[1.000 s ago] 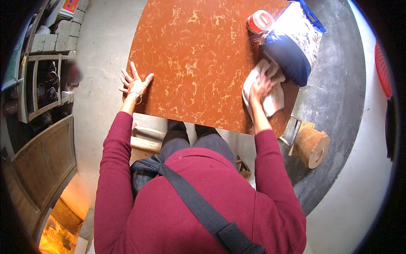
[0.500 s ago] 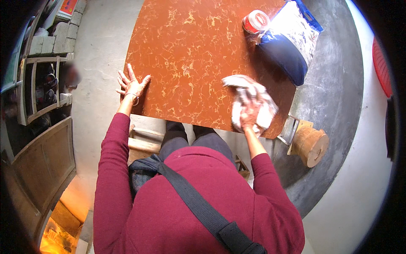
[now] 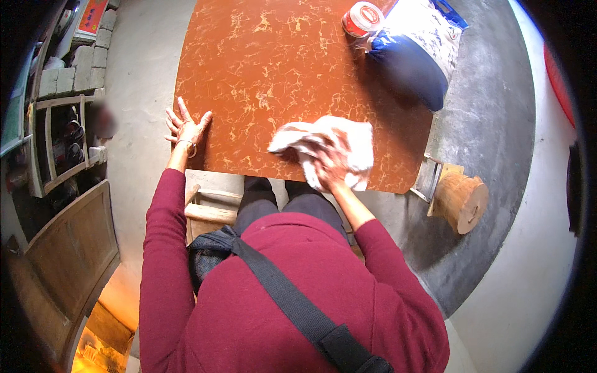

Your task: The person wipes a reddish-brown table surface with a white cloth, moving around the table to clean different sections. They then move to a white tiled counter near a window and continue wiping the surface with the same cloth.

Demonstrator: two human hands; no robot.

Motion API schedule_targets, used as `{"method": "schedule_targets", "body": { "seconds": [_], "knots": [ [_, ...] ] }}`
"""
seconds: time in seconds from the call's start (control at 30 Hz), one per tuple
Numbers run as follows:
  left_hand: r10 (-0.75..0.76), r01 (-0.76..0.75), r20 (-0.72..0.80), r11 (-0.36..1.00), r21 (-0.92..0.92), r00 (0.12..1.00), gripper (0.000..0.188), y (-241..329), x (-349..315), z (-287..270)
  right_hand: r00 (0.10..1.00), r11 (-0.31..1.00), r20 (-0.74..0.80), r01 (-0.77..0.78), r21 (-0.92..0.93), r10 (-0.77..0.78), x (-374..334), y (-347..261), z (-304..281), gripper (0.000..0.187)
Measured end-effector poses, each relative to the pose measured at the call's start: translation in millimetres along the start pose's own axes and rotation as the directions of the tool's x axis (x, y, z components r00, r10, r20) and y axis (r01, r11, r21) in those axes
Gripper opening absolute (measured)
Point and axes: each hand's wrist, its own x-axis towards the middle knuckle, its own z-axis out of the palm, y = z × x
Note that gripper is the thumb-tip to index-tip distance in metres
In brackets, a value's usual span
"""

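Observation:
A white cloth (image 3: 356, 143) lies bunched on the reddish-brown, gold-veined tabletop (image 3: 249, 81) near its front edge. My right hand (image 3: 329, 165) presses down on it and grips it, with some fingers lost in its folds and slightly blurred. At the table's left edge my left hand (image 3: 186, 132) rests with fingers spread, a bracelet round the wrist, holding nothing.
A red-and-white tub (image 3: 363, 19) stands at the table's far right beside a large blue-and-white plastic bag (image 3: 413, 68). Right of the table is a round wooden block (image 3: 463, 202). A wooden shelf rack (image 3: 65, 140) stands along the left, with a wooden panel (image 3: 74, 242) below it.
My right hand has slid left across the tabletop with the cloth, which is now more spread out. My left hand stays spread at the table's left edge. The view has shifted slightly.

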Motion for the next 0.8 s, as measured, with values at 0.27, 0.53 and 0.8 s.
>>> {"method": "schedule_targets", "body": {
  "seconds": [0.27,0.53,0.8],
  "knots": [
    [0.001,-0.001,0.003,1.000,0.025,1.000,0.114,3,2,2,0.742,0.505,-0.558,-0.665,-0.550,0.371,13,185,-55,0.040],
    [0.011,-0.010,-0.008,0.999,0.037,1.000,0.113,-4,5,7,0.982,0.991,-0.186,-0.048,-0.128,0.023,117,-4,8,0.028],
    [-0.011,0.012,0.003,1.000,-0.009,1.000,0.113,3,-1,2,0.999,0.990,0.031,0.027,-0.136,-0.023,-17,42,-40,0.040]
  ]
}}
